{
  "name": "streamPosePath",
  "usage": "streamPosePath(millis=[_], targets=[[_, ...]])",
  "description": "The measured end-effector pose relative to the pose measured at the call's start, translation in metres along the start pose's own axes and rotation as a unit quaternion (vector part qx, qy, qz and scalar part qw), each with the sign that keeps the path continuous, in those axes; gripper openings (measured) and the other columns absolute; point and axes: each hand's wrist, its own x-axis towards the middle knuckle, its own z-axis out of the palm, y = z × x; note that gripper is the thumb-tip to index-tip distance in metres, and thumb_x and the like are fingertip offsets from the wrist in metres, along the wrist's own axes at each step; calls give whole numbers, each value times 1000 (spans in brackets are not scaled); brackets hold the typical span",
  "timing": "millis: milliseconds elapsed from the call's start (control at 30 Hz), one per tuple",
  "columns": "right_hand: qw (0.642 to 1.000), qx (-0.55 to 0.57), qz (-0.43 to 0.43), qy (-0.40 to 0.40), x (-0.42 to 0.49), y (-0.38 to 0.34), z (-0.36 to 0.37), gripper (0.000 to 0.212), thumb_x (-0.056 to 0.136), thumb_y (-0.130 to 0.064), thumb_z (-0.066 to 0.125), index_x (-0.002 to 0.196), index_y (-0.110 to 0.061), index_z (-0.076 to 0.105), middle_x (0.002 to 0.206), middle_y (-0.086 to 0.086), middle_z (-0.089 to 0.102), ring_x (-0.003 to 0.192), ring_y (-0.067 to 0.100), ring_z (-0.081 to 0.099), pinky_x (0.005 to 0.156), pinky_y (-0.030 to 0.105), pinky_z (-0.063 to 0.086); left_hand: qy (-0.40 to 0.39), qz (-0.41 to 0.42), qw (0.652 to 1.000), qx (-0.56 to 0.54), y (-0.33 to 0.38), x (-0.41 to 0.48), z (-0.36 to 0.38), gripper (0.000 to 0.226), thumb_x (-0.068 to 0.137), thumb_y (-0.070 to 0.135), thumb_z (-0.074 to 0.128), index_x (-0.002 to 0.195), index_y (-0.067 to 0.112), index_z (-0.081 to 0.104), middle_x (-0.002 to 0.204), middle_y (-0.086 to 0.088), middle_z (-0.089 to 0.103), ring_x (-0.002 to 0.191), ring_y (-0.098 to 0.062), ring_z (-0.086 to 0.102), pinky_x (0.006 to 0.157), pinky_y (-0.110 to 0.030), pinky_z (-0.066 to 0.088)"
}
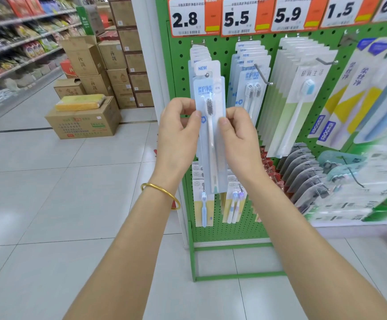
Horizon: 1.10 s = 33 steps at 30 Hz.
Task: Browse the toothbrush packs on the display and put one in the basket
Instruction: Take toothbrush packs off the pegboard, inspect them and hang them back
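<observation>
At the left column of the green pegboard display, under the 2.8 price tag, a toothbrush pack with 1 grey-bristled brush sits at the front of its hook, whose tip shows through the pack's hole. The left hand pinches the pack's left edge between thumb and curled fingers. The right hand pinches its right edge likewise, both near bristle height. A gold bangle circles the left wrist. Just to the right hang 2-brush packs. Far left, cardboard boxes stand on the tiled floor.
</observation>
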Motion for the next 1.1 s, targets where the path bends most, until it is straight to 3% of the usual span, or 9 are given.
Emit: streamPosePath(millis=[200,333,467,567,767,833,900,967,1100], targets=[[1000,-1,5,4,-12,-1,-6,11,97,-6,44,87,-10,46,76,-9,42,65,-3,38,63,11,35,-21,-10,1000,-19,1,-10,-1,14,94,8,48,90,19,55,87,9,57,76,-9,56,73,-37,53],[1000,-3,25,17,-29,10,-19,24,96,-6,46,79,-23,45,74,-14,42,64,-6,40,64,11,34,-52,-35,997,-36,-10,-25,12,13,98,20,43,91,19,53,89,1,56,79,-11,52,76,-41,50],[998,-6,56,-9,-49,30,-39,23,95,-8,50,79,-24,48,73,-12,45,65,-3,41,64,14,34,-82,-67,994,-31,-22,-49,38,20,98,31,44,82,19,43,72,8,39,61,-1,38,63,-20,38],[995,5,97,-35,-62,46,-55,20,94,-9,53,80,-23,52,73,-11,49,64,-2,43,64,16,36,-69,-102,992,-24,-34,-64,61,19,97,32,45,84,18,43,73,10,39,57,5,39,58,-10,36],[977,60,200,-49,-87,78,-81,11,94,-10,54,84,-14,56,69,-3,52,60,7,45,54,22,41,-87,-129,988,-22,-61,-95,95,15,99,31,40,91,18,42,78,13,43,66,9,44,65,-10,36],[968,78,236,-24,-91,86,-88,9,94,-9,54,86,-9,56,67,-2,53,57,7,47,52,23,41,-156,-121,980,19,-69,-109,101,19,100,30,38,111,15,42,91,12,50,78,9,48,74,-15,38],[960,94,265,-2,-92,91,-94,12,93,-9,55,82,-11,56,63,-6,54,56,9,48,51,26,41,-212,-111,969,63,-76,-121,103,40,100,31,36,136,16,31,120,11,48,104,2,47,88,-18,37],[957,88,275,9,-89,96,-100,15,93,-9,55,79,-13,55,65,-6,58,58,11,52,53,28,45,-248,-82,962,78,-84,-128,103,44,100,29,38,141,18,27,127,13,44,112,1,44,93,-20,37],[952,68,294,59,-84,108,-107,8,93,-13,56,86,-9,58,87,17,65,72,23,59,66,39,51,-323,-52,931,160,-98,-139,98,61,96,31,47,148,23,16,142,2,39,124,-16,44,101,-38,41]])
